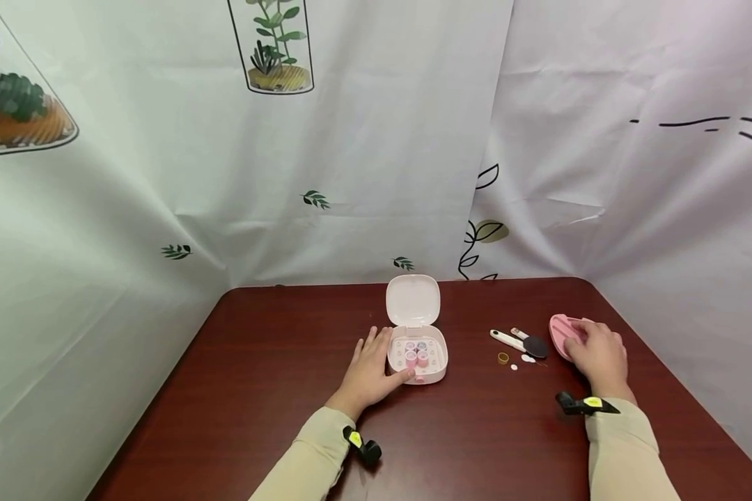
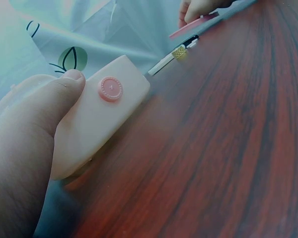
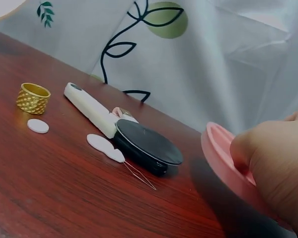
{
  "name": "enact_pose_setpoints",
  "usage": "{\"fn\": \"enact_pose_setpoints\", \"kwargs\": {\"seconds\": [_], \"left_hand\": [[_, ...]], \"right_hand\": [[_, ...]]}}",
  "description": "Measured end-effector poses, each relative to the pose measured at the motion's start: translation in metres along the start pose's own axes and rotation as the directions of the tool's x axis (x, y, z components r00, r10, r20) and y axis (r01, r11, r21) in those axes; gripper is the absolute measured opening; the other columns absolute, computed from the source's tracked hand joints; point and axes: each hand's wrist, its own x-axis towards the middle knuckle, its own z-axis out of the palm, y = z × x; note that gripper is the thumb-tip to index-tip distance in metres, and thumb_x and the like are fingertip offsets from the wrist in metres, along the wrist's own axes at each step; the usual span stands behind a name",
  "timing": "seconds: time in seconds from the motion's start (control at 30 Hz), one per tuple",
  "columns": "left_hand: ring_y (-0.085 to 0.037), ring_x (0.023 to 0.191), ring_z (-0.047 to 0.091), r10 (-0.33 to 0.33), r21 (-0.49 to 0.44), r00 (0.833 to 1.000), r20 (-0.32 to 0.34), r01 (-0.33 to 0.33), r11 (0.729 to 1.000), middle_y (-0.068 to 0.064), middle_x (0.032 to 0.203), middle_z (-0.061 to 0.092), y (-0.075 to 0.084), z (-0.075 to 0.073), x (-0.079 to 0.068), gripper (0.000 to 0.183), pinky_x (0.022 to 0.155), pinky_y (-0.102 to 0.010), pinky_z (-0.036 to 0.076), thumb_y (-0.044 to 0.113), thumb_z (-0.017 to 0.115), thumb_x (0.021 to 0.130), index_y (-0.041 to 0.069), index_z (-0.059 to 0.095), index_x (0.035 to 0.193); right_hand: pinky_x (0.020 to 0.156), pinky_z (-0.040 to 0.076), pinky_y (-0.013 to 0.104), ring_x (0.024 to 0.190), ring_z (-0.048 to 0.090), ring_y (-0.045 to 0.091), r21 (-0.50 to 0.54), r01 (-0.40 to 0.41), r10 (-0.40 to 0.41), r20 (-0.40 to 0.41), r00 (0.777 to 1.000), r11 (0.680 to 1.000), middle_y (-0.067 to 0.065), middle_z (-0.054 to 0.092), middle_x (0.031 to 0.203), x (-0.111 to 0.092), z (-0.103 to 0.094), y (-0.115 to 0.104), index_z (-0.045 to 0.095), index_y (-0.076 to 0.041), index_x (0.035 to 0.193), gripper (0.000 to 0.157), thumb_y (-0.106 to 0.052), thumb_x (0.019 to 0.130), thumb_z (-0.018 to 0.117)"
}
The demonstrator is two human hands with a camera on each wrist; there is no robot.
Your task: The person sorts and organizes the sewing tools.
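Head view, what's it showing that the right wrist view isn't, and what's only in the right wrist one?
Only the head view: the left hand and spools inside the white case. Only the right wrist view: clear dimples on the gold ring. Both: the right hand gripping a pink dish, that ring, a white handle and a black disc.

Table: dark red-brown, streaked grain, rounded far corners. Creased whitish cloth hangs behind and along both sides, printed with green leaf sprigs and jarred plants. Light soft, pinkish upper right.
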Motion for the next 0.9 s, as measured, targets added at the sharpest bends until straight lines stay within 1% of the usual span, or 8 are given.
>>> {"fn": "enact_pose_setpoints", "kwargs": {"seconds": [0.13, 0.37, 0.57, 0.77, 0.9], "left_hand": [[-0.034, 0.154, 0.018, 0.003, 0.002, 1.0, -0.009, -0.003, 1.0, -0.012, 0.162, 0.034, -0.001, 0.0, 0.0, 0.1, 0.122, -0.056, 0.015, 0.07, 0.057, 0.088, 0.004, 0.031, 0.158], [-0.033, 0.154, 0.018, 0.001, -0.002, 1.0, -0.006, -0.001, 1.0, -0.013, 0.162, 0.034, -0.001, 0.002, 0.0, 0.1, 0.123, -0.055, 0.014, 0.071, 0.057, 0.088, 0.005, 0.03, 0.158], [-0.03, 0.155, 0.016, -0.011, 0.007, 1.0, 0.007, 0.011, 1.0, -0.012, 0.163, 0.032, 0.0, 0.0, 0.001, 0.1, 0.123, -0.053, 0.012, 0.07, 0.057, 0.088, 0.006, 0.029, 0.159], [-0.032, 0.154, 0.017, -0.007, -0.001, 1.0, 0.006, 0.007, 1.0, -0.013, 0.163, 0.033, 0.001, 0.0, 0.0, 0.099, 0.123, -0.054, 0.012, 0.069, 0.057, 0.088, 0.004, 0.03, 0.158], [-0.031, 0.154, 0.017, -0.011, -0.003, 1.0, 0.007, 0.011, 1.0, -0.013, 0.162, 0.033, 0.001, 0.0, 0.0, 0.1, 0.123, -0.054, 0.013, 0.069, 0.057, 0.088, 0.004, 0.03, 0.158]], "right_hand": [[0.086, 0.039, 0.066, 0.103, 0.049, 0.057, 0.012, 0.041, -0.041, -0.009, 0.999, 0.999, 0.037, 0.056, 0.124, 0.001, 0.0, -0.008, 0.064, 0.005, 0.122, 0.043, -0.016, 0.084, 0.062], [0.085, 0.043, 0.064, 0.105, 0.052, 0.053, 0.014, 0.092, -0.093, 0.035, 0.995, 0.996, 0.034, 0.058, 0.12, 0.003, 0.003, -0.021, 0.066, 0.005, 0.12, 0.043, -0.017, 0.083, 0.064], [0.083, 0.045, 0.06, 0.103, 0.054, 0.046, 0.023, 0.119, -0.121, 0.067, 0.99, 0.993, 0.03, 0.06, 0.118, 0.005, 0.007, -0.036, 0.066, 0.005, 0.122, 0.046, -0.019, 0.083, 0.065], [0.082, 0.047, 0.057, 0.099, 0.057, 0.042, 0.028, 0.155, -0.156, 0.068, 0.985, 0.988, 0.027, 0.063, 0.113, 0.005, 0.01, -0.051, 0.067, 0.004, 0.12, 0.045, -0.02, 0.082, 0.066], [0.083, 0.048, 0.056, 0.099, 0.057, 0.04, 0.039, 0.171, -0.174, 0.084, 0.981, 0.984, 0.026, 0.064, 0.114, 0.006, 0.014, -0.063, 0.068, 0.003, 0.12, 0.046, -0.021, 0.082, 0.066]]}}
